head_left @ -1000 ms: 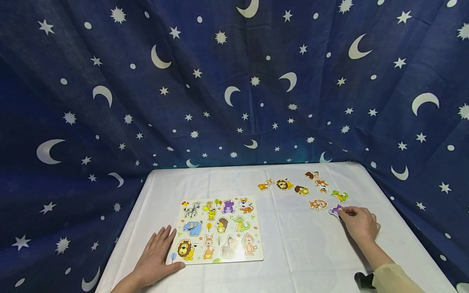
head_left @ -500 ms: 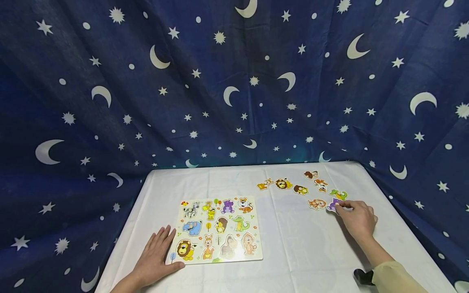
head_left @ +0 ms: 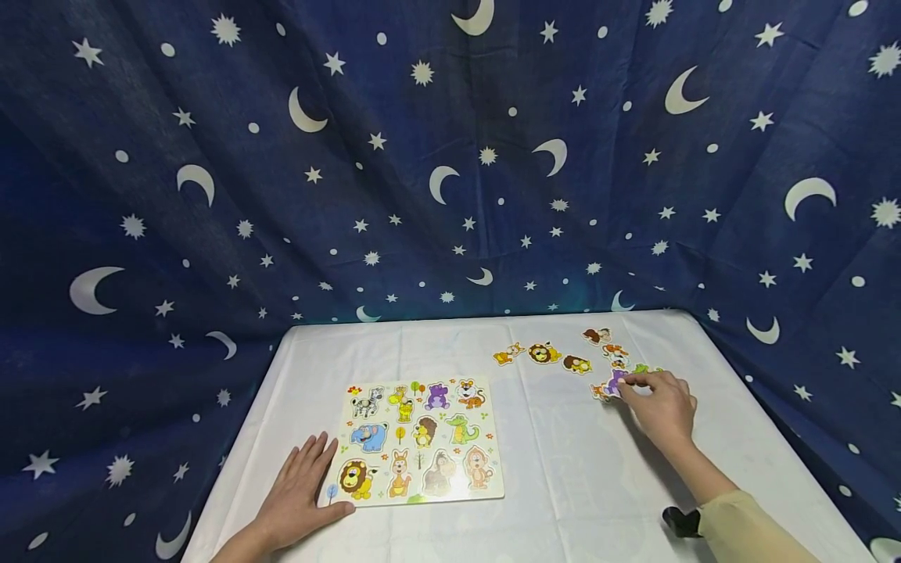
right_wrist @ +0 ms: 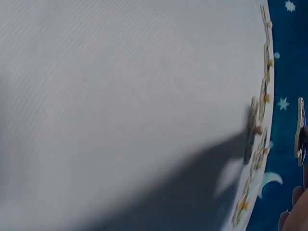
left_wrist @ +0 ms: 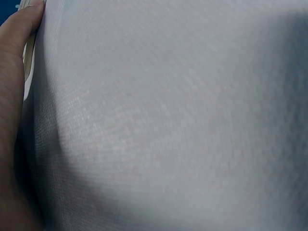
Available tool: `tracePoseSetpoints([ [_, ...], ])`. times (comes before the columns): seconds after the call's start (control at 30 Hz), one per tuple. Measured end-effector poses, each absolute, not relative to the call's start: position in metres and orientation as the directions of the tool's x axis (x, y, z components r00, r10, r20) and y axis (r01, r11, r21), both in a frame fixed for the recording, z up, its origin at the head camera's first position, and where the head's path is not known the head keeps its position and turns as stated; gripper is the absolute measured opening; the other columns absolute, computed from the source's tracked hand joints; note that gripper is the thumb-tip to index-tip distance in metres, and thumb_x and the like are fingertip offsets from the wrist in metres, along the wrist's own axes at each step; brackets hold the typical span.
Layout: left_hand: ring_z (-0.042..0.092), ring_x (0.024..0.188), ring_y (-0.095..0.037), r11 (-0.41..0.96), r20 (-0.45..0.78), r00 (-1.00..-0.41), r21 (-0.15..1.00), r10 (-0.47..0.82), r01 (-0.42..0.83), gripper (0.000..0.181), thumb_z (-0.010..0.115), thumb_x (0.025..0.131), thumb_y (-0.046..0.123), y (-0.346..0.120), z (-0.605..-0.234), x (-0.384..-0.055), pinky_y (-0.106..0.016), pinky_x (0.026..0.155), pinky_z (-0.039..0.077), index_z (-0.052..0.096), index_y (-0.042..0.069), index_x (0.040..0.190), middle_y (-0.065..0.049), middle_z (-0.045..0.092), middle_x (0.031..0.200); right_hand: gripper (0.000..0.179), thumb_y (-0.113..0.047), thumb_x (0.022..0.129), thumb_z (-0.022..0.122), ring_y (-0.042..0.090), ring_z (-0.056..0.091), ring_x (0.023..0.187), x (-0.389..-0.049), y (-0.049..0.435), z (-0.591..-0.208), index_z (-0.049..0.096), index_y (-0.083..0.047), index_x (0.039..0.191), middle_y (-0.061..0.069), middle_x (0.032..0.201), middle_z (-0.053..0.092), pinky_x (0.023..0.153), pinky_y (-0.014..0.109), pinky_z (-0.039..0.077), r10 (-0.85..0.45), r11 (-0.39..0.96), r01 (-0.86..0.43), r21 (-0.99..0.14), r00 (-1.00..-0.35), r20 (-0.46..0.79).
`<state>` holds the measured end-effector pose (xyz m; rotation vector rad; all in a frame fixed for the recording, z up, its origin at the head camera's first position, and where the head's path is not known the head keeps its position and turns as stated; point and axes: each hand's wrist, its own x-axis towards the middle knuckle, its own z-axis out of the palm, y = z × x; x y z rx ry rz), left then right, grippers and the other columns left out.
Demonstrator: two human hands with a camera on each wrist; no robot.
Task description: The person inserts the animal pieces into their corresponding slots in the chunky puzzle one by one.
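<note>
My right hand (head_left: 662,407) pinches a purple hippo puzzle piece (head_left: 615,381) between thumb and fingers. In the right wrist view the piece (right_wrist: 300,137) appears edge-on, up off the cloth, with only part of the hand (right_wrist: 297,211) showing. My left hand (head_left: 299,496) lies with straight fingers along the left edge of a flat puzzle board (head_left: 457,496) printed with animals. Its thumb touches the board's front corner. The left wrist view catches part of that hand (left_wrist: 12,82) beside the board's edge (left_wrist: 30,62).
Loose puzzle pieces lie at the back right: a kangaroo (head_left: 509,354), a lion (head_left: 544,353), a hedgehog (head_left: 577,364), a tiger (head_left: 615,354) and several more. Small pegs stick up from them. A white cloth (head_left: 549,469) covers the table; a dark blue starry curtain (head_left: 450,227) hangs behind.
My right hand has lifted the purple hippo piece and carried it leftward, so it now overlaps the orange monkey piece in the head view. The left hand and board have stayed put.
</note>
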<state>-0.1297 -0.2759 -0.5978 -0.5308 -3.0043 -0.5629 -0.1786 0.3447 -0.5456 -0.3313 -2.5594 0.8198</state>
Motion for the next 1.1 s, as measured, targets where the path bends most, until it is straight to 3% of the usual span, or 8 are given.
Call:
tracePoseSetpoints([
  [0.47,0.017,0.153,-0.038,0.882,0.079,-0.945,0.341,0.318,0.325,0.114,0.069,0.076,0.078,-0.277,-0.599,-0.131,-0.038,0.126,-0.002,0.036,0.008,0.159,-0.016,0.027,0.166,0.016,-0.024,0.085,0.081,0.033,0.054,0.096,-0.203,0.298,-0.537,0.080,-0.011,0.095,0.011,0.098,0.068,0.087,0.058,0.035,0.261,0.784,-0.052,-0.618,-0.876,0.405],
  [0.8,0.016,0.154,-0.038,0.878,0.057,-0.948,0.362,0.314,0.313,0.114,0.070,0.076,0.078,-0.276,-0.596,-0.130,-0.039,0.126,-0.002,0.036,0.008,0.159,-0.015,0.026,0.167,0.017,-0.026,0.084,0.083,0.034,0.054,0.104,-0.217,0.261,-0.535,0.081,-0.012,0.094,0.008,0.100,0.068,0.093,0.057,0.035,0.211,0.756,-0.083,-0.649,-0.908,0.362],
  [1.1,0.017,0.154,-0.038,0.878,0.067,-0.946,0.357,0.316,0.319,0.113,0.070,0.076,0.077,-0.277,-0.597,-0.130,-0.038,0.126,-0.003,0.037,0.008,0.159,-0.015,0.027,0.166,0.016,-0.030,0.084,0.082,0.028,0.053,0.098,-0.230,0.224,-0.533,0.080,-0.017,0.093,0.003,0.098,0.067,0.084,0.051,0.036,0.154,0.754,-0.110,-0.648,-0.929,0.337],
])
